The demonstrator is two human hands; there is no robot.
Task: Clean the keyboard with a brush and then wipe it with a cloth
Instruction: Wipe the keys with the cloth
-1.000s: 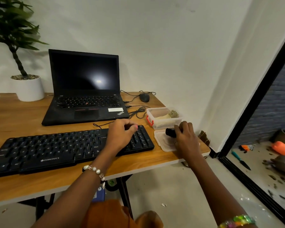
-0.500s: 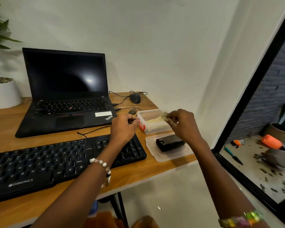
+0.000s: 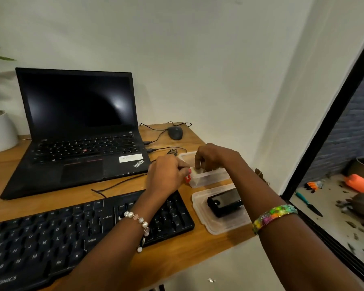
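Observation:
The black keyboard (image 3: 72, 234) lies along the desk's front edge. Behind its right end stands a clear plastic box (image 3: 210, 179) with a red latch (image 3: 187, 178). My left hand (image 3: 166, 177) is curled against the box's left end at the latch, holding it. My right hand (image 3: 212, 156) reaches in from above, fingertips pinched down inside the box; what they touch is hidden. A black brush-like block (image 3: 225, 201) rests on the box's clear lid (image 3: 219, 225), just right of the keyboard.
An open black laptop (image 3: 78, 131) stands behind the keyboard, with cables and a dark mouse (image 3: 174, 132) to its right. A white plant pot (image 3: 0, 131) is at far left. The desk edge (image 3: 229, 246) is close beside the lid.
My right hand left the black block on the lid, rose to the box, and now dips its fingers inside. My left hand moved from the keyboard to the box's latch end.

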